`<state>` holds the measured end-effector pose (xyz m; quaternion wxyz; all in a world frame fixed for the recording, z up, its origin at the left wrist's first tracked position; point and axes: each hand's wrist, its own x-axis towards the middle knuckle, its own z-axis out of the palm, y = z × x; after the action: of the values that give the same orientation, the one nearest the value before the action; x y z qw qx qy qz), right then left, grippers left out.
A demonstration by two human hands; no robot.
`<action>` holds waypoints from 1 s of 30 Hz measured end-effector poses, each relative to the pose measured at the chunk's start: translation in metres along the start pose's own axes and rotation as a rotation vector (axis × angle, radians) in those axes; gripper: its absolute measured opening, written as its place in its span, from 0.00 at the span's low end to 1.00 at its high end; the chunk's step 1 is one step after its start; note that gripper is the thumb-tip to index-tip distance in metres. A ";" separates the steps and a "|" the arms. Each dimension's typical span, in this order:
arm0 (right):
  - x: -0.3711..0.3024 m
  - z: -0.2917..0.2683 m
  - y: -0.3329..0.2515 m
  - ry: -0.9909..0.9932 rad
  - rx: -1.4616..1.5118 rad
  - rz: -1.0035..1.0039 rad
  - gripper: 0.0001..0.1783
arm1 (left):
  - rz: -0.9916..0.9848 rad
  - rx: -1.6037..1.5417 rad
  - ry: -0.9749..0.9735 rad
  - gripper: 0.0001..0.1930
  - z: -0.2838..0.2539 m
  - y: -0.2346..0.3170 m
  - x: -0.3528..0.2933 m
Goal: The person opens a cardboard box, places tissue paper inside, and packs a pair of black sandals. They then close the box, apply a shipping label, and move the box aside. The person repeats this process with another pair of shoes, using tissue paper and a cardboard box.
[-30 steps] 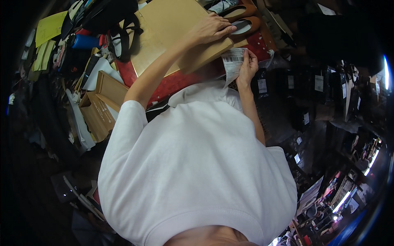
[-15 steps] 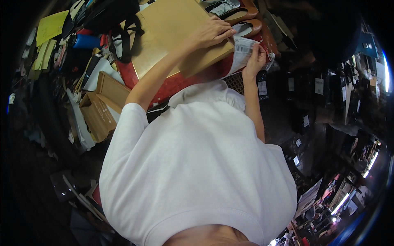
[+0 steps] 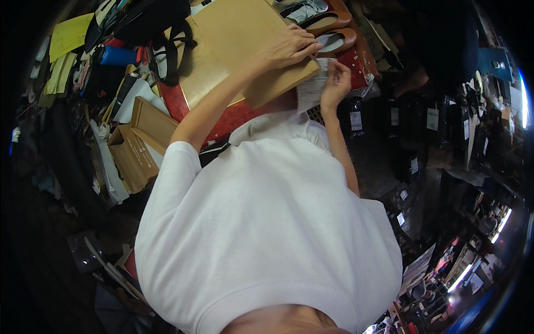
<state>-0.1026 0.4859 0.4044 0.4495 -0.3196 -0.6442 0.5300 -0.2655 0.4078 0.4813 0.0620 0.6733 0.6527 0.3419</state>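
A large flat brown cardboard box (image 3: 228,42) lies on the red tabletop (image 3: 214,122) beyond my chest. My left hand (image 3: 290,49) rests on the box near its right end, fingers stretched toward that edge. Just right of the box, my right hand (image 3: 337,86) pinches a white printed sheet (image 3: 311,89) by its right side. The sheet hangs beside the box's right end, partly behind the fingers and slightly blurred.
Brown shoes (image 3: 338,40) and a silver lace-up shoe (image 3: 307,10) stand beyond the right hand. An opened small carton (image 3: 136,153), a blue cylinder (image 3: 118,55) and yellow paper (image 3: 69,36) lie leftward. Several black-wrapped parcels (image 3: 433,131) with white labels fill the right.
My right hand has shifted slightly left and lower with the sheet, bringing it closer to the box's end. My left hand stays nearly in place on the box.
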 end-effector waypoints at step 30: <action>0.006 -0.031 -0.023 -0.617 0.011 0.406 0.11 | 0.001 0.082 0.095 0.12 0.014 -0.006 0.009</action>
<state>-0.0752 0.4982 0.4289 0.1214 -0.2636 -0.6699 0.6834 -0.2640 0.4216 0.4709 0.0033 0.6585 0.6682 0.3462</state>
